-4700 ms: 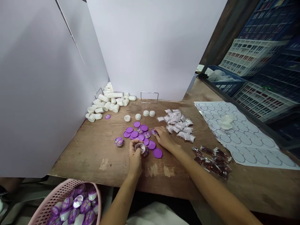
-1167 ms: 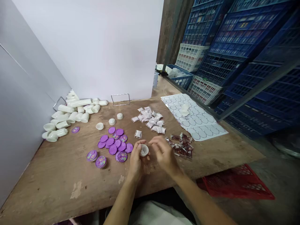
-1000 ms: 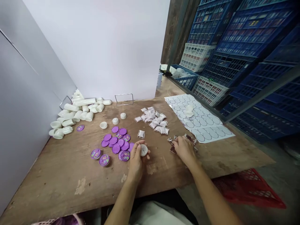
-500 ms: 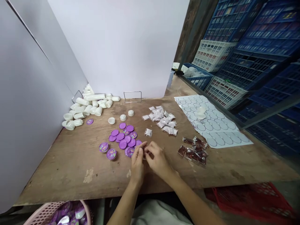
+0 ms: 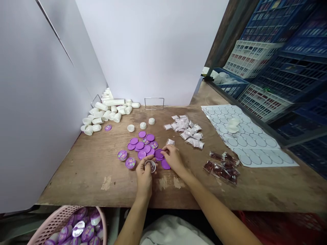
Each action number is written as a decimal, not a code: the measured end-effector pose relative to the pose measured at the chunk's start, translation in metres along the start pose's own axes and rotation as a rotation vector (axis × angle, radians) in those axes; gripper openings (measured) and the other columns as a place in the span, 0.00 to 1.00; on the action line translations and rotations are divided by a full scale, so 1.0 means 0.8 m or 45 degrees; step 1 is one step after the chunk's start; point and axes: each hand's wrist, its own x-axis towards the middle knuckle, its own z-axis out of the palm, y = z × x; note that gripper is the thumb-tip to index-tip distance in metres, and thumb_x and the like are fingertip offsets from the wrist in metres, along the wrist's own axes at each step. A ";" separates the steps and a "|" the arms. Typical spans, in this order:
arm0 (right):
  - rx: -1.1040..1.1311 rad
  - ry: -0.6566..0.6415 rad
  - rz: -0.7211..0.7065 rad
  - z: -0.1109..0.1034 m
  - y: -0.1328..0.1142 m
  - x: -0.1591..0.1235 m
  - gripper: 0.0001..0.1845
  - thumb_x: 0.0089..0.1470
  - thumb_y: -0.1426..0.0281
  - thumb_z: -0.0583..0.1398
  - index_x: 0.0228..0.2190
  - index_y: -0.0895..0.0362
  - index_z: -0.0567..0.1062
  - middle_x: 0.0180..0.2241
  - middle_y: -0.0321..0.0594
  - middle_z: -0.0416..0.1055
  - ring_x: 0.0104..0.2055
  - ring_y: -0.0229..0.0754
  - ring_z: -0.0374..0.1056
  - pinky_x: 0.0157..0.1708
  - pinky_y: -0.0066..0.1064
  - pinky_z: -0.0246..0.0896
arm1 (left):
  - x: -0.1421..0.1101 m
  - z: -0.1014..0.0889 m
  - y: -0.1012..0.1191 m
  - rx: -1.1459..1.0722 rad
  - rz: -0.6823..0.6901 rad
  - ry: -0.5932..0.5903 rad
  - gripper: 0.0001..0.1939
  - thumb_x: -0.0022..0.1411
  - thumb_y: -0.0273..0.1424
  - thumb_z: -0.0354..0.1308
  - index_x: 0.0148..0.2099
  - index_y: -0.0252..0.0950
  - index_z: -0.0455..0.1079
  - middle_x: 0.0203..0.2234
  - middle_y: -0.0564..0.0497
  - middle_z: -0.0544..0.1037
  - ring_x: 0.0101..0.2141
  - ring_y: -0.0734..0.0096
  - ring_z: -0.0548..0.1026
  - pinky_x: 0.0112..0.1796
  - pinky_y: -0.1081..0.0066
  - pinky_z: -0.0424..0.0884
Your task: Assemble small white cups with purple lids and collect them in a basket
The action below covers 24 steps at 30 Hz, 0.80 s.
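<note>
Head view, and from where I stand everything is best placed by the scatter of purple lids (image 5: 142,154). The left hand (image 5: 143,175) has a small white cup (image 5: 153,166) clamped between thumb and fingers at their near edge, mouth up, something dark inside. The right hand (image 5: 174,159) is at their right side, fingertips meeting the edge of one lid (image 5: 158,154); I can't tell whether they have closed on it. That lid lies just beyond the cup and slightly right, nearer the right hand; being round, it has no long axis. Under the lids is a worn wooden table (image 5: 84,170). Right of them lie white sachets (image 5: 194,131) and dark sachets (image 5: 224,170); beyond them stands a pale panel (image 5: 158,54), and well off to their right, stacked crates (image 5: 296,68).
</note>
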 end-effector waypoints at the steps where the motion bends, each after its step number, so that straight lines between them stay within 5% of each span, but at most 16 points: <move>1: 0.084 0.053 0.020 -0.006 -0.005 -0.003 0.05 0.50 0.75 0.62 0.25 0.57 0.72 0.27 0.37 0.72 0.28 0.40 0.67 0.32 0.32 0.63 | 0.000 0.002 -0.003 -0.004 -0.005 -0.002 0.19 0.51 0.37 0.62 0.44 0.32 0.73 0.32 0.47 0.78 0.27 0.73 0.74 0.23 0.77 0.65; 4: 0.262 0.192 -0.099 -0.030 -0.029 -0.024 0.02 0.54 0.72 0.61 0.29 0.56 0.73 0.28 0.37 0.74 0.28 0.39 0.70 0.31 0.31 0.66 | 0.001 0.008 -0.011 0.002 -0.032 -0.026 0.19 0.52 0.36 0.62 0.45 0.34 0.71 0.32 0.49 0.77 0.26 0.75 0.71 0.24 0.77 0.65; 8: 0.272 0.111 -0.591 -0.042 -0.053 -0.060 0.08 0.57 0.78 0.57 0.35 0.54 0.73 0.43 0.42 0.78 0.47 0.42 0.73 0.50 0.36 0.69 | 0.003 0.015 -0.013 -0.167 -0.113 -0.114 0.19 0.51 0.32 0.63 0.46 0.37 0.69 0.33 0.53 0.76 0.28 0.77 0.71 0.29 0.77 0.67; 10: 0.252 0.101 -0.696 -0.037 -0.055 -0.073 0.11 0.58 0.80 0.55 0.37 0.54 0.74 0.45 0.43 0.77 0.51 0.42 0.71 0.54 0.37 0.67 | 0.000 0.020 -0.008 -0.320 -0.157 -0.151 0.20 0.50 0.31 0.63 0.47 0.37 0.69 0.34 0.53 0.76 0.31 0.76 0.73 0.34 0.77 0.68; 14: 0.247 0.166 -0.613 -0.025 -0.049 -0.088 0.15 0.58 0.78 0.57 0.45 0.52 0.72 0.49 0.44 0.75 0.54 0.44 0.70 0.54 0.40 0.68 | -0.013 0.031 0.007 -0.458 -0.203 -0.230 0.25 0.51 0.37 0.60 0.52 0.36 0.69 0.38 0.48 0.76 0.39 0.68 0.75 0.43 0.69 0.70; 20: 0.188 0.254 -0.534 -0.021 -0.041 -0.087 0.23 0.56 0.81 0.54 0.51 0.53 0.68 0.45 0.45 0.75 0.49 0.45 0.71 0.49 0.40 0.70 | -0.018 0.033 0.007 -0.174 -0.207 -0.361 0.30 0.52 0.42 0.61 0.57 0.39 0.68 0.55 0.44 0.72 0.59 0.57 0.66 0.57 0.63 0.60; 24: 0.177 0.323 -0.407 -0.029 -0.036 -0.082 0.17 0.55 0.80 0.56 0.46 0.53 0.72 0.40 0.43 0.76 0.43 0.45 0.71 0.44 0.39 0.70 | -0.017 0.029 0.000 -0.076 -0.154 -0.333 0.25 0.52 0.39 0.65 0.52 0.40 0.69 0.52 0.45 0.73 0.52 0.60 0.71 0.52 0.64 0.66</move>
